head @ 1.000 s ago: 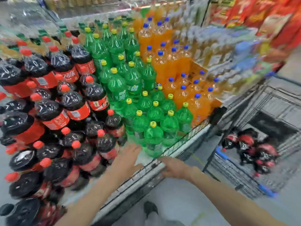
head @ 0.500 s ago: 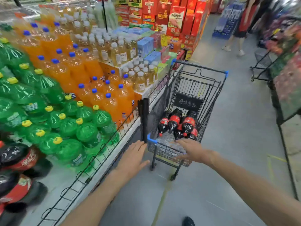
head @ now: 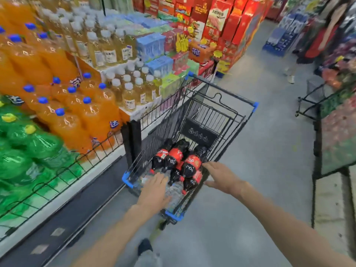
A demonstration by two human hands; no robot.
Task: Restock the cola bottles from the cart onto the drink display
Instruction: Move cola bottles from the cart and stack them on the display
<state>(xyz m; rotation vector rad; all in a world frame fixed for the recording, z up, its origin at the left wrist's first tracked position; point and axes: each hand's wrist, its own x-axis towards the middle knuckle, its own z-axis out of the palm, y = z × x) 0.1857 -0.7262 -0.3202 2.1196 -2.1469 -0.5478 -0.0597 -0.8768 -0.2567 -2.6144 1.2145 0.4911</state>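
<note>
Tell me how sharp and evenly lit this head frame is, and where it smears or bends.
Head view: the cola bottles in the cart and both hands, left and right, are fairly sharp; the green bottles at the left edge smear with motion blur; glare spots glint on the orange bottles; wide-angle distortion bends the shelf rail and aisle; lighting is even, shadows soft.

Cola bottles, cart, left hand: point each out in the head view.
cola bottles (head: pixel 174 157), head view, on the red label of one bottle lying in the cart.
cart (head: pixel 255 106), head view, on the blue corner of its far rim.
left hand (head: pixel 155 189), head view, on the back of the hand.
</note>
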